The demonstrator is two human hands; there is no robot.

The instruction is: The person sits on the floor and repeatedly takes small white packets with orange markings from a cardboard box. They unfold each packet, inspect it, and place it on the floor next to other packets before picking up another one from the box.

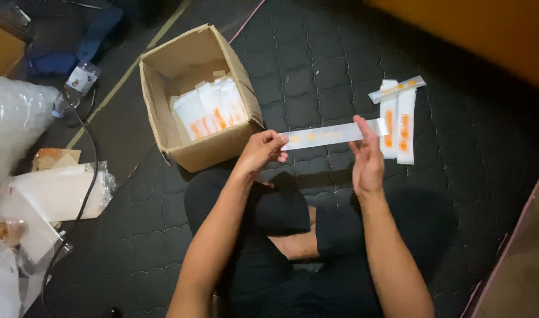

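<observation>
White and orange-printed, the long flat pouch (331, 134) lies crosswise between both hands in the head view, above the dark quilted mat (316, 65). The left hand (261, 150) pinches its left end; the right hand (366, 156) grips near its right end. Finished pouches (397, 121) lie just right; the cardboard box (190, 150) sits left.

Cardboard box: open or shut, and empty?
Open, not empty: the cardboard box has its top flaps spread, and white sleeves with orange marks stand inside.
</observation>
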